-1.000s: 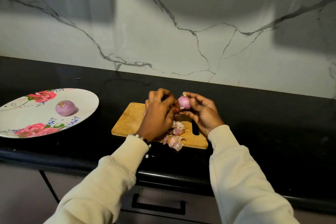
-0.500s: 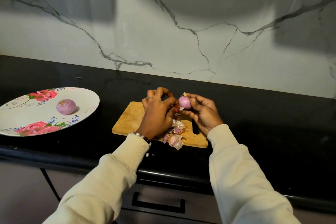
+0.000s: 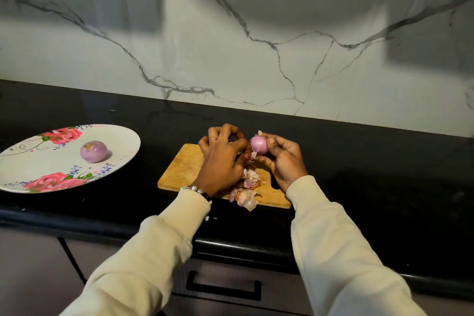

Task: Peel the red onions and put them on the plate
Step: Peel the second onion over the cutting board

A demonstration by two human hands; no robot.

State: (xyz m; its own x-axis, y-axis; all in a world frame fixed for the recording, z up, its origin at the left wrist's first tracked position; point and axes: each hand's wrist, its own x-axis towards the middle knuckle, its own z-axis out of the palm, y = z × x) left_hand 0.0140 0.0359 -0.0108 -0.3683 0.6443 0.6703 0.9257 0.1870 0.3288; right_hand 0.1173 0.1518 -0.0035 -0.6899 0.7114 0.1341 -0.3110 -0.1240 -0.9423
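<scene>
Peeling goes on over the wooden cutting board (image 3: 184, 169) in the head view, the only one. The right hand (image 3: 283, 161) holds the red onion (image 3: 259, 144) in curled fingers above the board's far right part. Compared with a second ago the left hand (image 3: 221, 159) has drawn slightly away, so a gap and a loose flap of skin now show at the onion's lower left; its fingers are curled, apparently pinching that skin, though the tips are hidden. That suggests the last layer is nearly off.

A peeled onion (image 3: 93, 151) already lies on the floral plate (image 3: 123, 140), well apart to the left. Skin scraps (image 3: 247, 187) pile at the board's near edge, one overhanging it. Black counter (image 3: 154, 136) lies bare between board and plate, giving room for the carry; the plate's near rim sits close to the counter's front edge.
</scene>
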